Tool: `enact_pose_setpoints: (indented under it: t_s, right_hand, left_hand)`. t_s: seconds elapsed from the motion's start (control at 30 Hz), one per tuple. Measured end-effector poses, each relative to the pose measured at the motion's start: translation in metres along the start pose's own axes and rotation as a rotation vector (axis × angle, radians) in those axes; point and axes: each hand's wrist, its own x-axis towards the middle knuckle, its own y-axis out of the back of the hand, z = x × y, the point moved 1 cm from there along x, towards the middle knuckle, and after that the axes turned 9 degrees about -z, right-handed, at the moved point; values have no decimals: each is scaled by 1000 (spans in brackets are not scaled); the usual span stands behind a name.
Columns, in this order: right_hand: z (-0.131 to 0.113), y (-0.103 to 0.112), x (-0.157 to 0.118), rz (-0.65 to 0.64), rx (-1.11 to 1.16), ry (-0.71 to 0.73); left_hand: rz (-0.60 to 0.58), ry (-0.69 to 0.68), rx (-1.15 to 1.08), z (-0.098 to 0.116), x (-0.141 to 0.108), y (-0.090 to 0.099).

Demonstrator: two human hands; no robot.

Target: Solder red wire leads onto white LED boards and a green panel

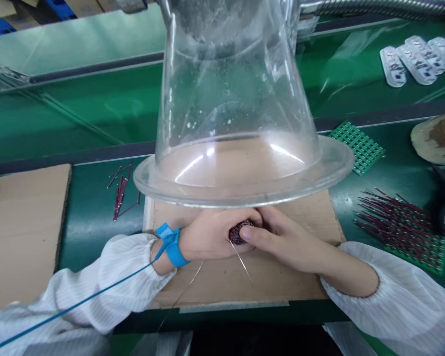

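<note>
Over the cardboard sheet [304,282], my left hand [211,237] is closed round a bundle of dark red wires [236,234]. Only the bundle's round end, packed with silvery wire tips, shows between my fingers. My right hand [282,242] wraps the far side, its thumb pressed on that end; its other fingers are partly hidden. A thin silvery strand [243,262] pokes out below the left hand, and a second fine strand [196,274] runs down toward the table edge. A blue wrist strap [174,247] with a cord circles my left wrist.
A clear fume hood [237,113] hangs low just above my hands. Loose red wires [120,193] lie left, near another cardboard piece [22,222]. At right are a green circuit panel [358,146], a wire-covered panel [404,227] and a tape roll [437,136]. White parts [415,62] sit behind.
</note>
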Motion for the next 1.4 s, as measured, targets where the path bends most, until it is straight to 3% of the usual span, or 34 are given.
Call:
enact_pose_setpoints:
  t_s: [0.37,0.67,0.87,1.07,1.4]
  right_hand:
    - [9,3,-1,28,74,10]
    - [5,6,-1,-27,72,27]
    - [3,4,-1,-7,57,-5]
    - [-1,3,0,-15,47,3]
    - [-1,-2,2,23,9,-31]
  left_hand:
    - [66,-47,15,-1,2,-3]
    - [37,68,-7,3,2,6]
    - [-7,46,-50,1,0,5]
    - [26,91,-39,3,1,6]
    - [37,-33,-17,-7,-2,-5]
